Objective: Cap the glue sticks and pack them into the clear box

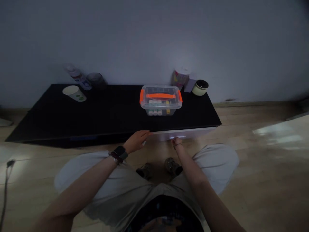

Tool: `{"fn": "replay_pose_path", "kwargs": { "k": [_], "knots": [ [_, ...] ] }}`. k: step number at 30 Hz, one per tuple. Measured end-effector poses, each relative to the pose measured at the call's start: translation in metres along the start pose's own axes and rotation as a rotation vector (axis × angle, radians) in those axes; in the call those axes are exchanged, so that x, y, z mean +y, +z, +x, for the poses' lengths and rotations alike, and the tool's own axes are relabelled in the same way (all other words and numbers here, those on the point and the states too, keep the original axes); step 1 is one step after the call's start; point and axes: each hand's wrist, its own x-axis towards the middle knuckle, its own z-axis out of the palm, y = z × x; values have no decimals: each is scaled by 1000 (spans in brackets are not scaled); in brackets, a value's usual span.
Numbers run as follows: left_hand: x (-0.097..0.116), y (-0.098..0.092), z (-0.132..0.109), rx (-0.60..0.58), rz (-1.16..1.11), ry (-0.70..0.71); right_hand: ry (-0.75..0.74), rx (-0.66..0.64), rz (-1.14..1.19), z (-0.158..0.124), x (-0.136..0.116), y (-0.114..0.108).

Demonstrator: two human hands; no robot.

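A low black cabinet [111, 112] stands before me against the wall, with a white drawer front [198, 131] along the right part of its near side. My left hand [137, 141] is at the left end of that front, fingers over its top edge and thumb below. On the shiny drawer handle [177, 137], the fingers of my right hand [177, 141] are curled. Just behind the drawer sits a clear plastic box [160, 100] with orange latches and an orange handle, its lid on. White-capped bottles [155, 112] and a yellow item [168, 108] show through its wall.
A white paper cup [74, 93], a spray can [79, 77] and a dark jar [96, 80] stand at the cabinet's left. Behind the box are a patterned container [180, 77], a pale carton [190, 83] and a cream pot [200, 87]. A cable [6, 190] lies on the floor.
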Motion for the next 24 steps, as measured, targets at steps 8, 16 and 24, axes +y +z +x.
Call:
{"fn": "replay_pose_path", "kwargs": {
  "k": [8, 16, 24],
  "knots": [
    [4, 24, 9, -157, -39, -28, 343, -383, -114, -75, 27, 44],
    [14, 36, 8, -385, -131, -69, -670, -905, -584, -106, -106, 8],
    [38, 45, -2, -528, -140, -52, -1287, -336, -767, -72, -247, 8]
  ]
}}
